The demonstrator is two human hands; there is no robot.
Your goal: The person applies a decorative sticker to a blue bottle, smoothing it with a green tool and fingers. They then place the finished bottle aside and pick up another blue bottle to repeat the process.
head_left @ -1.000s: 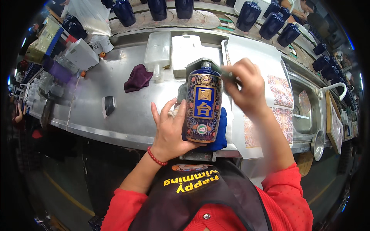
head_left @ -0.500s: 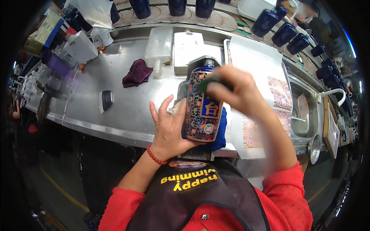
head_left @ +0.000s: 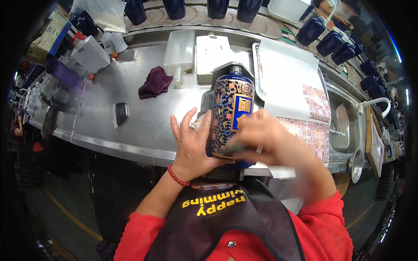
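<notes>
A dark blue bottle [head_left: 222,111] with a colourful floral decal and gold-edged blue panel lies in a grey metal cradle [head_left: 237,66], its neck pointing away from me. My left hand [head_left: 191,141] steadies its left side and base with thumb and index finger; the other fingers are spread. Behind those fingers shows a crumpled whitish bit [head_left: 198,122]. Over the bottle's lower right is my right hand [head_left: 259,135], blurred by motion, with its fingers closed on a flat dark green piece [head_left: 234,147] pressed against the decal. The exact kind of that piece is unclear.
Printed floral sheets [head_left: 315,104] and white paper lie right of the bottle, beside a sink [head_left: 342,126]. To the left are a purple cloth [head_left: 155,82], a clear plastic container [head_left: 179,52] and a black-and-white block [head_left: 120,114]. Blue bottles [head_left: 217,8] stand on the conveyor behind.
My right hand has swept down from the bottle's shoulder to its lower part with the green piece. My left hand stays put. The blue bottles behind have shifted right along the conveyor.
</notes>
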